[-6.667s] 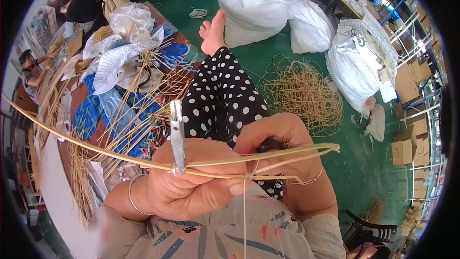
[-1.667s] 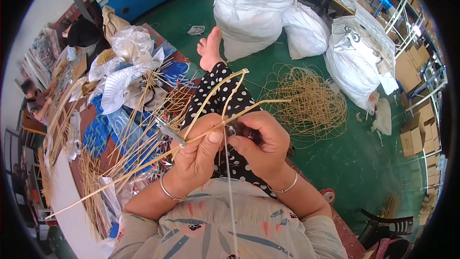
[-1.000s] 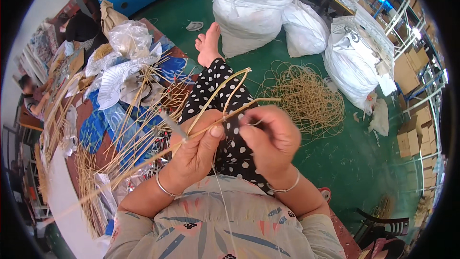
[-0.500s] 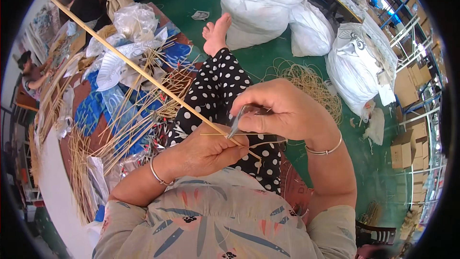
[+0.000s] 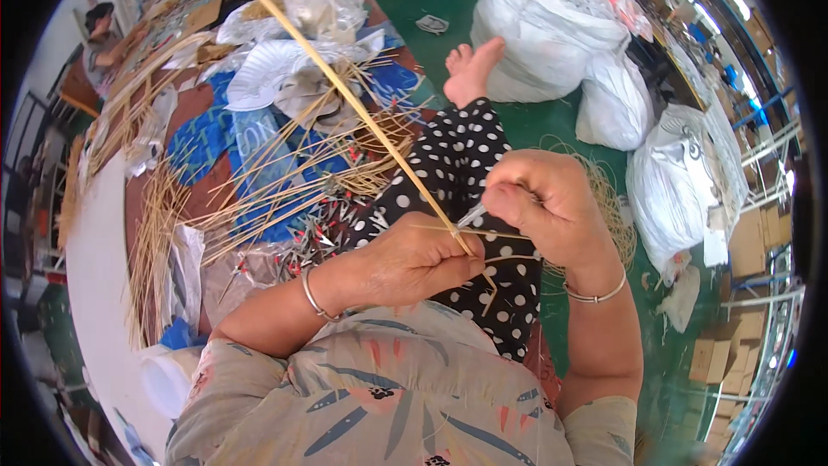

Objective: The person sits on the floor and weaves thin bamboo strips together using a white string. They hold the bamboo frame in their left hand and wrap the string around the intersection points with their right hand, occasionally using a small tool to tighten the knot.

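My left hand is closed round the lower part of a long pale bamboo stick, which slants up to the far left. My right hand is curled into a pinch on a small silvery strip or blade; its exact kind is unclear. The silvery tip touches the stick just beyond my left fingers. A thin cane strand crosses the stick at that point and runs toward my right hand. Below my left thumb, a bent thin end sticks out over my dotted trousers.
To the left, a low surface carries many thin sticks, blue cloth and red-tipped pieces. White sacks stand far right, with coiled cane nearer. Another person sits far left.
My view has turned, so the scene sits farther right. My right fingers have curled in tighter around the silvery piece. The stick now slants more steeply; my left hand keeps hold of it.
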Available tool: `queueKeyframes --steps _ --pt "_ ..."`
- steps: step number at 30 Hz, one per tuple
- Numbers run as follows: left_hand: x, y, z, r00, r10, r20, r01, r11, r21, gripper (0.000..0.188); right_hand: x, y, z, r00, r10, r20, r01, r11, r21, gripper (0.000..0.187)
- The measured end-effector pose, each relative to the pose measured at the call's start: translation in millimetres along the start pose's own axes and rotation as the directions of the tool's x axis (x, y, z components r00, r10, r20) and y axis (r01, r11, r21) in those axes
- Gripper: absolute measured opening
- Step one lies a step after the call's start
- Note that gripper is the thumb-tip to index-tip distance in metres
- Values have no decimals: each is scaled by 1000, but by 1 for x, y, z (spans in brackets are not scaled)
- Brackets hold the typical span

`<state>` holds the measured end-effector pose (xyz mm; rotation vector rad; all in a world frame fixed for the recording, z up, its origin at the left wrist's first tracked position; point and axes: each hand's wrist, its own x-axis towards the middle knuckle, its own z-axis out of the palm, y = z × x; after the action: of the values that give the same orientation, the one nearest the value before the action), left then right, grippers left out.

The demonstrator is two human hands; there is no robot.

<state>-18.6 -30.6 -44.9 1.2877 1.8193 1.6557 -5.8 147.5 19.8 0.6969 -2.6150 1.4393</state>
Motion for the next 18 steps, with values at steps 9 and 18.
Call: queueKeyframes --steps 9,18 --pt "-70 -25 -42 858 -405 -315 267 877 -400 15 27 53 31 869 477 -130 -370 802 470 12" --pt "-166 -64 -101 291 -489 -823 163 872 -461 24 16 89 158 959 182 218 -212 970 121 34"
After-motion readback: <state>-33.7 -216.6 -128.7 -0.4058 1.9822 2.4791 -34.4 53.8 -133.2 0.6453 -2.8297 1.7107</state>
